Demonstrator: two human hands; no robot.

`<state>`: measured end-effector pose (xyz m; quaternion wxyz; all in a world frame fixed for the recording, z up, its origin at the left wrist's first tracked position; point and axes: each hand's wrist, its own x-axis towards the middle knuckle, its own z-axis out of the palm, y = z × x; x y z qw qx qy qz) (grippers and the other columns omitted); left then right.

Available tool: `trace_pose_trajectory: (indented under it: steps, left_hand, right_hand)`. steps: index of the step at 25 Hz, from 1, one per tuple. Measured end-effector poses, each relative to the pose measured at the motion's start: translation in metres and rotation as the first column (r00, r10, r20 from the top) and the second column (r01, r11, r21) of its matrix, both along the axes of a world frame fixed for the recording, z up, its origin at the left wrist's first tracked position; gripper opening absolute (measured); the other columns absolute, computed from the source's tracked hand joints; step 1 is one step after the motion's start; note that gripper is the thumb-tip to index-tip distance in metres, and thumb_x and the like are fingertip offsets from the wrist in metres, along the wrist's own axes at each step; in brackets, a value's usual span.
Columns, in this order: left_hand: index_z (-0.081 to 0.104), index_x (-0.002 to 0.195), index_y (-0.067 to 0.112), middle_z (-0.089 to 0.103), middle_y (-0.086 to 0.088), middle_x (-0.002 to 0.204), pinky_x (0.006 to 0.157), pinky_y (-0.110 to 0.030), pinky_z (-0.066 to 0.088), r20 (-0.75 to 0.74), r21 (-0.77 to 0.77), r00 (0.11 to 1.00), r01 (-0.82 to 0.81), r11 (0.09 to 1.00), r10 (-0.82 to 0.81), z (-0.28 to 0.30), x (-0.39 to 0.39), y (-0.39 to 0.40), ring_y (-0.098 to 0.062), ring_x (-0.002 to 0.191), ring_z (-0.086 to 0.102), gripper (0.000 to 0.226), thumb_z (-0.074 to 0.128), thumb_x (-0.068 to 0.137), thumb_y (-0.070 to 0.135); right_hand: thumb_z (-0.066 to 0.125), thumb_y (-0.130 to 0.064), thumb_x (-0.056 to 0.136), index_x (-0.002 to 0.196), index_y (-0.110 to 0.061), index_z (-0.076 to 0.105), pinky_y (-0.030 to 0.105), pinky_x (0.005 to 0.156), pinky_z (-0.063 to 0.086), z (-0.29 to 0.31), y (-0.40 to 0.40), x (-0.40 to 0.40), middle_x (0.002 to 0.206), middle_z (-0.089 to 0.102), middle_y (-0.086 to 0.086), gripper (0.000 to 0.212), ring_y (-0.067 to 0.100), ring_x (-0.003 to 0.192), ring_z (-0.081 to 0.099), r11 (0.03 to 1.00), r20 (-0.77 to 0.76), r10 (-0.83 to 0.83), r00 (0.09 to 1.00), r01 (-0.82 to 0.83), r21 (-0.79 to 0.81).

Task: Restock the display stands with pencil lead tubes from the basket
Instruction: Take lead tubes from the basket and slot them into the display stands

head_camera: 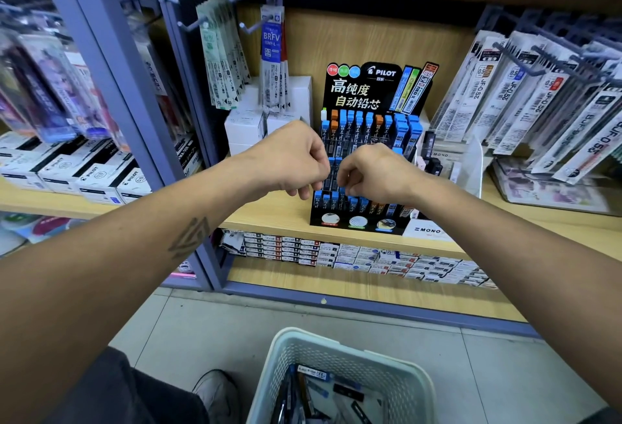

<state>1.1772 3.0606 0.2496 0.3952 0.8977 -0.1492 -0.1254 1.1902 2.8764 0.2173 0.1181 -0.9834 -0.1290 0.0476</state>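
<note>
A black tiered Pilot display stand (363,221) sits on the wooden shelf, its rows filled with blue-capped and orange-capped lead tubes (370,129). My left hand (289,161) and my right hand (373,171) meet in front of the stand's middle row, fingers curled. Between them stand blue-capped tubes (333,172); my fingertips pinch at these tubes, though the exact hold is hidden behind my hands. Below, on the floor, a pale perforated basket (303,349) holds several more lead tubes (314,374).
Refill packs hang on pegs at upper left (222,53) and right (538,97). White Pilot boxes (91,174) line the left shelf; a Mono box (427,230) sits beside the stand. Small boxes (336,252) fill the lower shelf. My shoe (218,393) is near the basket.
</note>
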Motion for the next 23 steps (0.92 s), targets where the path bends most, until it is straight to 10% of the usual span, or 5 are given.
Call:
trace_pose_trajectory:
  steps: [8,11,16,19,23]
  left_hand:
    - [0.069,0.086,0.000,0.073,-0.015,0.075,0.044,-0.021,0.042,-0.016,0.011,1.000,0.008,1.000,-0.008,-0.006,0.003,-0.001,-0.018,0.053,0.060,0.017,0.053,0.090,-0.002]
    - [0.070,0.084,0.000,0.073,-0.017,0.075,0.044,-0.021,0.044,-0.083,0.082,0.993,0.091,0.992,-0.084,-0.018,-0.001,-0.008,-0.018,0.052,0.060,0.016,0.055,0.090,-0.002]
    - [0.065,0.079,0.000,0.071,-0.017,0.073,0.044,-0.024,0.049,-0.437,0.400,0.834,0.515,0.758,-0.336,-0.128,-0.055,-0.031,-0.015,0.047,0.060,0.017,0.050,0.087,-0.004]
    - [0.060,0.065,0.005,0.061,-0.012,0.063,0.038,-0.025,0.041,-0.444,0.549,0.791,0.612,0.569,-0.422,-0.203,-0.092,-0.041,-0.021,0.050,0.055,0.020,0.056,0.081,-0.006]
    - [0.049,0.067,0.009,0.050,-0.008,0.068,0.052,-0.031,0.041,-0.469,0.563,0.774,0.633,0.532,-0.425,-0.284,-0.125,-0.044,-0.023,0.063,0.051,0.026,0.063,0.088,0.002]
  right_hand:
    - [0.065,-0.001,0.086,0.093,-0.022,0.075,0.038,0.081,0.060,0.012,-0.005,-0.010,0.085,0.072,-0.008,0.024,0.013,0.086,0.069,0.998,0.156,-0.045,0.987,0.036,0.058]
    - [0.062,-0.002,0.083,0.081,-0.021,0.076,0.021,0.069,0.055,0.010,-0.003,-0.046,0.076,0.072,-0.008,0.024,0.004,0.072,0.065,0.933,0.181,-0.174,0.968,0.103,0.345]
    - [0.057,-0.007,0.082,0.078,-0.018,0.074,0.030,0.068,0.054,-0.103,0.013,-0.128,0.079,0.074,0.006,0.020,0.021,0.075,0.067,0.986,-0.184,-0.062,0.981,0.089,0.142]
    - [0.062,-0.002,0.084,0.088,-0.012,0.077,0.030,0.072,0.057,-0.183,0.000,-0.168,0.084,0.075,0.006,0.018,0.016,0.073,0.070,0.988,-0.526,-0.103,0.844,0.149,0.046]
    - [0.065,-0.011,0.086,0.082,-0.016,0.065,0.027,0.066,0.042,-0.261,-0.014,-0.205,0.087,0.064,0.009,0.007,0.022,0.077,0.058,0.989,-0.635,-0.140,0.760,0.083,-0.119]
